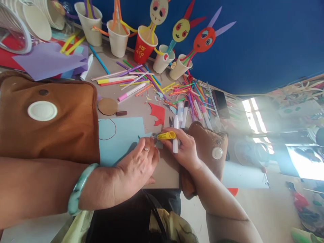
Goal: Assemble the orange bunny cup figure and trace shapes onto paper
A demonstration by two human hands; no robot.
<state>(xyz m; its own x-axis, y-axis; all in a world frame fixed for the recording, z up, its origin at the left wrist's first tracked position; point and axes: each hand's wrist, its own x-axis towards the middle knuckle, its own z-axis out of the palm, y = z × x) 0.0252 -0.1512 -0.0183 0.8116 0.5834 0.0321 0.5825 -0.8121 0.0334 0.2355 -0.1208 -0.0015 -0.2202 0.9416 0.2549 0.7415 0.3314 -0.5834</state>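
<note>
My right hand [184,148] grips a yellow glue stick [165,135] lying sideways, its tip pointing left at a small grey-blue paper piece [159,143]. My left hand [138,165], with a ring and a green bangle [79,189] on the wrist, pinches that small piece against the table beside a light blue paper sheet [118,138] with a drawn circle. A white marker [175,135] lies under my right fingers.
A brown bag [48,118] sits left, another brown bag [207,145] right. Paper cups [117,38] with straws and paper bunny faces line the blue wall. Scattered straws and markers [141,81], a red paper scrap [157,113], a brown paper disc [108,106] and a phone [220,103] lie beyond.
</note>
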